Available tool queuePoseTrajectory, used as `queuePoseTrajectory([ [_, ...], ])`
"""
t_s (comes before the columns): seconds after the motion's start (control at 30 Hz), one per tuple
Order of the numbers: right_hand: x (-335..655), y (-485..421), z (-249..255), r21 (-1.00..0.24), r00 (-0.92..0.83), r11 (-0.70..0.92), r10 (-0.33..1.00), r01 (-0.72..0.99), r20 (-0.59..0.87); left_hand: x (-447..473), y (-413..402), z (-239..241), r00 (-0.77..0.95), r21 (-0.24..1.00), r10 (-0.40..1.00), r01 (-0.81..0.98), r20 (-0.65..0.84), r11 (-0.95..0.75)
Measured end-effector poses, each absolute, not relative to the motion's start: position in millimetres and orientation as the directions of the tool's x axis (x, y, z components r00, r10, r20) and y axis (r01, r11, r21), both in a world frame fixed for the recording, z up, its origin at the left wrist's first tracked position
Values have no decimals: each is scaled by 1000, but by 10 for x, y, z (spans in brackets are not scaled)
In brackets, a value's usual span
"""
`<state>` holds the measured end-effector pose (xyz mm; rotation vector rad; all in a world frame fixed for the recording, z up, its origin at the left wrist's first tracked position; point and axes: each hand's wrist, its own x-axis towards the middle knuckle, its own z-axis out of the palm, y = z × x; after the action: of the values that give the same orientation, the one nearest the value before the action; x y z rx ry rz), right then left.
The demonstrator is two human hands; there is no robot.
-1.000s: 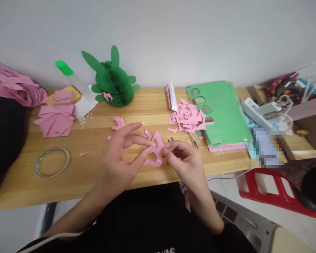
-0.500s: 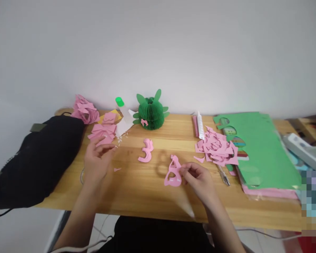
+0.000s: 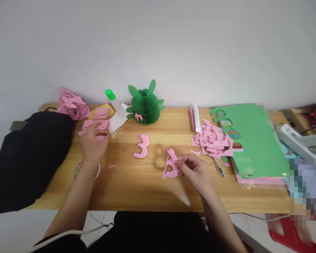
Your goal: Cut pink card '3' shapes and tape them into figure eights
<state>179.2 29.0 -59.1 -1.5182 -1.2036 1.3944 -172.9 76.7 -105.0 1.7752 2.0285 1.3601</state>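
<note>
In my right hand [image 3: 193,171], thumb and fingers pinch the right side of a pink paper cutout [image 3: 171,169] with openings in it, held over the table. My left hand [image 3: 93,142] is over pink paper pieces [image 3: 105,124] at the left, its thumb and fingers apart. Close to those fingertips lie tiny white strips [image 3: 113,134] by a white sheet [image 3: 118,121]. Between the hands sits a stack of curved pink cutouts [image 3: 144,146]. Behind it stands a green honeycomb-paper cactus [image 3: 145,109] with a small pink bow-shaped piece on its front.
A green-capped glue bottle [image 3: 110,95], a tape roll [image 3: 98,171] and a black bag [image 3: 34,158] are on the left. Pink scraps [image 3: 213,140], a white tube [image 3: 197,119], a craft knife [image 3: 219,168] and green sheets [image 3: 258,147] lie right. The wooden table [image 3: 137,195] meets a wall.
My left hand has moved away from me onto the pink pieces. My right hand still holds the pink cutout, which has turned slightly. The view has shifted a little.
</note>
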Motion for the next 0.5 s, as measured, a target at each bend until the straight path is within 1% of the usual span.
queuePoseTrajectory([
  [0.13,1811,265,-614,-948,-30,-282,957,145,-289,-1697,738,-1012,-301,648,847,759,439,-66],
  [0.27,1834,240,-631,-946,-19,-292,954,140,-298,-1680,724,-970,-306,651,847,757,435,-61],
  [0.4,1843,213,-600,-944,-28,-320,946,84,-324,-1606,736,-910,-304,696,846,711,438,-104],
  [0.5,1814,189,-523,-935,-78,-355,932,-3,-354,-1373,676,-811,-227,763,897,624,381,-166],
])
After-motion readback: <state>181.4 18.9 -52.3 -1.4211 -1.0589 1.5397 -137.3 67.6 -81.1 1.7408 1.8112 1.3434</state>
